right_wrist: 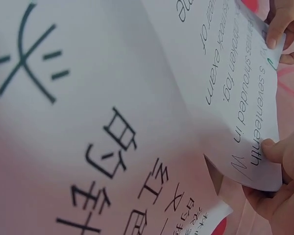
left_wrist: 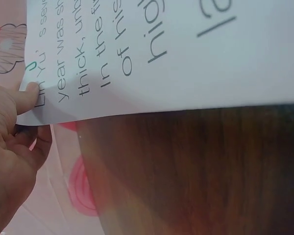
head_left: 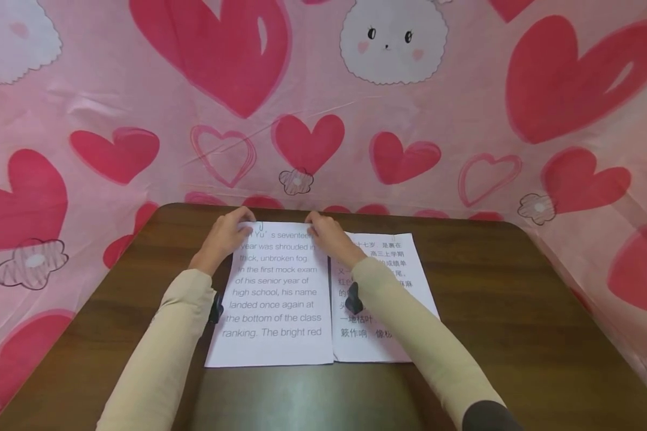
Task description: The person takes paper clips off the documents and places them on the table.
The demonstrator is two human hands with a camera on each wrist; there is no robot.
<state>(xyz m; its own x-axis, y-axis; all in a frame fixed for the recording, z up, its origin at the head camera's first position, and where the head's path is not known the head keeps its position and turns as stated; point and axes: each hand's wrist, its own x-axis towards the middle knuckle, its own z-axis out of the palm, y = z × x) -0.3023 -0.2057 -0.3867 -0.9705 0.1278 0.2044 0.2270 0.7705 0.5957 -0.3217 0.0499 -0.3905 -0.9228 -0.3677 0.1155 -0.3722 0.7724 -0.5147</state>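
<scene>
A printed sheet of English text (head_left: 277, 293) lies at the middle of the table, its top edge towards the far side. My left hand (head_left: 227, 232) pinches its top left corner, thumb on the print and fingers beneath, as the left wrist view shows. At the top right corner my right hand (head_left: 331, 234) pinches the same sheet between thumb and fingers. Small handwritten pen marks show near the top edge in the right wrist view. Beside it on the right lies a sheet of Chinese text (head_left: 377, 335), partly covered by my right forearm.
Both sheets lie on a dark brown wooden table (head_left: 517, 335). A pink cloth (head_left: 323, 96) printed with red hearts and white fluffy faces hangs behind and around it. Dark wrist cameras (head_left: 354, 298) are strapped over the beige sleeves.
</scene>
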